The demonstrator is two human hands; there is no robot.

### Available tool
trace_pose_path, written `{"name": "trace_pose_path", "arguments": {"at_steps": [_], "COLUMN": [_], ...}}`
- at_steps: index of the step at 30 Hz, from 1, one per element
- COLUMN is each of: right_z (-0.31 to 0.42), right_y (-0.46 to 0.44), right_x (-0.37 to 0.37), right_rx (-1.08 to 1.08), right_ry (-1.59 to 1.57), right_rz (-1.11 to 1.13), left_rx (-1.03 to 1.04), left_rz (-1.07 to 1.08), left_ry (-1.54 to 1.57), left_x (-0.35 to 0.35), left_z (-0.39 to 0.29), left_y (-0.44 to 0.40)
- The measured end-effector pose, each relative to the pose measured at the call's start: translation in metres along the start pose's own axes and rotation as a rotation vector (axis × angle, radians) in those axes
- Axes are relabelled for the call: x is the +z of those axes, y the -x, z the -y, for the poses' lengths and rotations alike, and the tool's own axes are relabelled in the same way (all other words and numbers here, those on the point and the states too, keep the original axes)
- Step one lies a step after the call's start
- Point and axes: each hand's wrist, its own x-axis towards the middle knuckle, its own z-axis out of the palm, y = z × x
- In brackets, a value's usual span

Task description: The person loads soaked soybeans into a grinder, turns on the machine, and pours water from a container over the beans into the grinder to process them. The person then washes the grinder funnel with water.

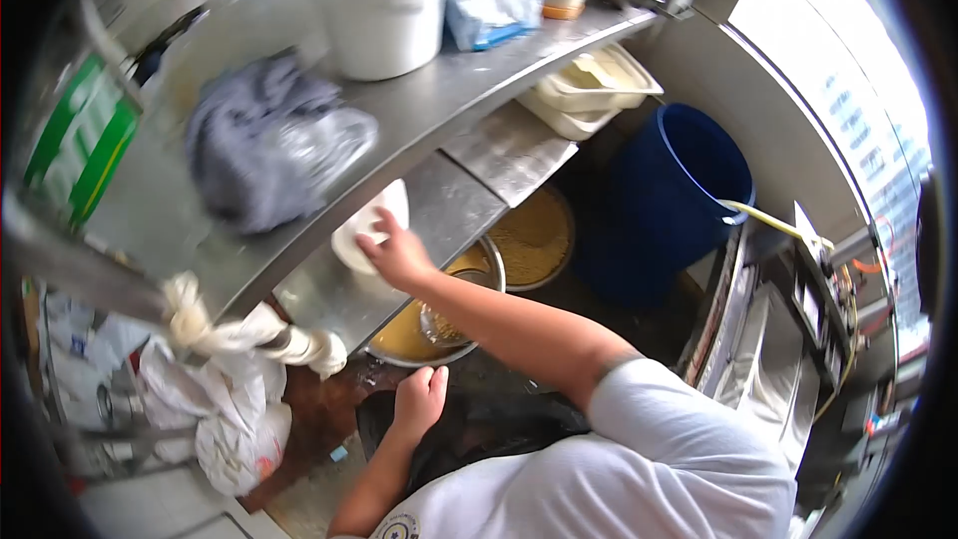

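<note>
On the lower metal shelf, my right hand [396, 258] reaches over a white container [397, 202], its fingers apart against the container's side. I cannot tell how firmly they touch it. Below my right forearm stands a metal basin [500, 265] holding yellow contents. A rounded scoop or strainer [436, 327] with yellowish bits lies in it, partly hidden by the arm. My left hand [420, 399] is closed just by the basin's near rim; what its fingers hold, if anything, is hidden. Beside this basin is a second basin of yellow grain-like material [536, 238].
The upper metal shelf [479, 90] carries a white bucket [384, 15], a grey cloth [249, 135] and plastic bags. Cream trays [599, 85] sit on the lower shelf. A blue barrel [654, 195] stands on the right. White bags [225, 409] hang at lower left near a knotted cloth [225, 329].
</note>
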Motion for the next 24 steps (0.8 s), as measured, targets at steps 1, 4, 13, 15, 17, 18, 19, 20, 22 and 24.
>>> {"name": "trace_pose_path", "arguments": {"at_steps": [1, 4, 13, 15, 17, 18, 19, 20, 22, 24], "right_z": [-0.016, -0.020, -0.064, -0.054, -0.042, -0.039, -0.035, -0.039, -0.056, -0.056], "right_y": [-0.032, -0.067, -0.043, -0.031, -0.025, -0.024, -0.023, -0.020, -0.019, -0.015], "right_x": [0.026, 0.040, -0.182, -0.265, -0.354, -0.399, -0.448, -0.496, -0.589, -0.675], "right_rx": [0.052, -0.094, 0.011, 0.019, 0.014, 0.000, -0.058, -0.102, -0.204, -0.229], "right_ry": [-0.078, 0.021, -0.187, -0.187, -0.126, -0.103, -0.028, 0.047, 0.053, -0.017], "right_rz": [0.042, 0.101, 0.120, 0.086, 0.071, 0.065, 0.033, 0.000, -0.258, -0.470], "left_rx": [0.007, 0.042, -0.090, -0.173, -0.235, -0.232, -0.224, -0.319, -0.422, -0.385], "left_rz": [0.034, 0.100, 0.048, 0.021, -0.012, -0.052, -0.063, -0.052, -0.026, 0.001], "left_ry": [-0.003, -0.007, -0.205, -0.225, -0.307, -0.347, -0.347, -0.370, -0.402, -0.368], "left_x": [0.005, 0.014, 0.041, 0.049, 0.071, 0.084, 0.100, 0.117, 0.153, 0.194], "left_z": [-0.002, -0.012, -0.032, -0.041, -0.040, -0.034, -0.025, -0.012, -0.007, -0.009], "left_y": [-0.002, -0.014, -0.054, -0.059, -0.065, -0.066, -0.073, -0.074, -0.069, -0.078]}}
